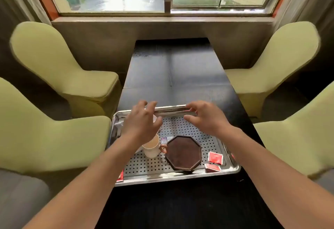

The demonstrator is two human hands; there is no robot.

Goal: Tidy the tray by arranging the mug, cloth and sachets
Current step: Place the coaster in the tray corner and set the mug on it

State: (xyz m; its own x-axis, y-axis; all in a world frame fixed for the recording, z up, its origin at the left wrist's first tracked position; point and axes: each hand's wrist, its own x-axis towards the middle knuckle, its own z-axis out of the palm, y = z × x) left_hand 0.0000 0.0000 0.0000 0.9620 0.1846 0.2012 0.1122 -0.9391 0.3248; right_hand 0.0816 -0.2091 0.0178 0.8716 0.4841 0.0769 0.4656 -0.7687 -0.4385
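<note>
A perforated steel tray (180, 175) lies on the dark table. A white mug (151, 149) with a brown handle stands at its left, partly under my left forearm. A dark octagonal coaster (184, 152) sits in the middle. Two red sachets (215, 158) lie at the right, another red sachet (120, 176) at the front left corner, and a small pale sachet (166, 139) behind the coaster. Something white and grey, perhaps the cloth (118, 125), shows at the far left, mostly hidden. My left hand (142, 122) hovers open above the far left. My right hand (204, 116) hovers open near the far rim.
The dark table (173, 76) stretches toward a window sill. Two yellow-green chairs (59, 69) stand on the left and two yellow-green chairs (274, 66) on the right. The table's near edge lies below the tray.
</note>
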